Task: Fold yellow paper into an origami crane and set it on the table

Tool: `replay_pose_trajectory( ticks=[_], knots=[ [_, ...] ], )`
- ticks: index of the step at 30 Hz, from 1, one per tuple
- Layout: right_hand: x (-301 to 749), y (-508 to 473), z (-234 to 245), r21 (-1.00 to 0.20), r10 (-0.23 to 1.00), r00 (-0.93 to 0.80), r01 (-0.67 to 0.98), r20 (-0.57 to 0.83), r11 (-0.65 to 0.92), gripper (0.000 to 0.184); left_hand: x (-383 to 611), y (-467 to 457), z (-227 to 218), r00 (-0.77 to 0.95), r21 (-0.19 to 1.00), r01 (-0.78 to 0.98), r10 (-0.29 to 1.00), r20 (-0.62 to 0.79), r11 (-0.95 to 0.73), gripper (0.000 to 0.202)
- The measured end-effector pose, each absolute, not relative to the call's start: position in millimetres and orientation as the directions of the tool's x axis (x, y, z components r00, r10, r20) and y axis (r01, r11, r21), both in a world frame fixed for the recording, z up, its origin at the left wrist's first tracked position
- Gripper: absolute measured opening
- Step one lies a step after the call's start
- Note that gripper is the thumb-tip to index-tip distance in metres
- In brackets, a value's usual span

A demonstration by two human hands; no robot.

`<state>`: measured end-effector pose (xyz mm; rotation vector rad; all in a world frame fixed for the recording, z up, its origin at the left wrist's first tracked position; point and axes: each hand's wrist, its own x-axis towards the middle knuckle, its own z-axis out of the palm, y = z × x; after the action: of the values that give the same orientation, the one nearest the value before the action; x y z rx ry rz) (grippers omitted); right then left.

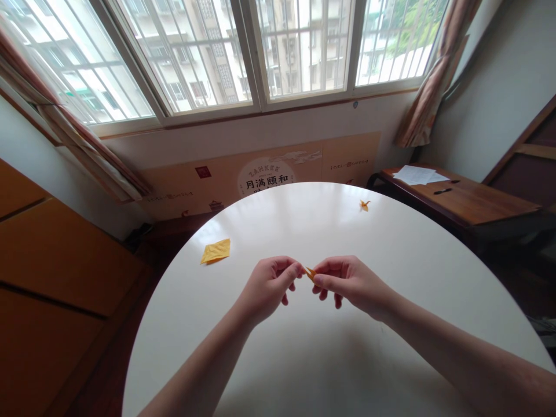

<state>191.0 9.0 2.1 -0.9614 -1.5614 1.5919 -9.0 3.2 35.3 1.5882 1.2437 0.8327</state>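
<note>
A small folded piece of orange-yellow paper (310, 273) is held between my two hands above the table. My right hand (343, 279) pinches its body between thumb and fingers. At its pointed left tip, the thumb and forefinger of my left hand (275, 282) close on the paper. Two narrow points show between the hands; the rest is covered by my right fingers. Farther back on the right stands a finished orange paper crane (364, 205). To the left lies a creased square of yellow paper (216, 251).
The round white table (260, 226) spreads under both hands. Beyond its right edge is a wooden desk (473, 200) bearing white sheets (420, 175) and a small dark object (442, 191). A printed cardboard panel (174, 185) leans under the barred window. An orange-brown cabinet (56, 278) stands left.
</note>
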Motion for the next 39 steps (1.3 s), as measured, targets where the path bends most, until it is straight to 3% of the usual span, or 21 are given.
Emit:
replay_pose_trajectory(
  ticks=[10,19,30,39],
  knots=[
    [196.3,8.0,7.3,-0.894,0.843,-0.493,0.247,0.215,0.373,0.016,-11.4,2.6,24.9,0.338,0.886,0.451,0.939,-0.057,-0.109,0.021],
    [195.6,6.0,8.3,-0.875,0.83,-0.536,0.316,0.154,0.366,0.017,-3.2,-1.7,26.0,0.369,0.844,0.499,0.929,-0.001,-0.197,0.013],
    [193.1,2.5,7.0,-0.738,0.784,-0.573,0.417,0.24,0.53,0.014,-3.1,-3.0,26.8,0.454,0.727,0.593,0.889,0.052,-0.346,0.01],
    [199.5,-0.8,14.4,-0.75,0.75,-0.631,0.395,0.199,0.531,0.014,-4.4,-4.8,25.3,0.519,0.806,0.503,0.854,0.005,-0.311,0.01]
  ],
)
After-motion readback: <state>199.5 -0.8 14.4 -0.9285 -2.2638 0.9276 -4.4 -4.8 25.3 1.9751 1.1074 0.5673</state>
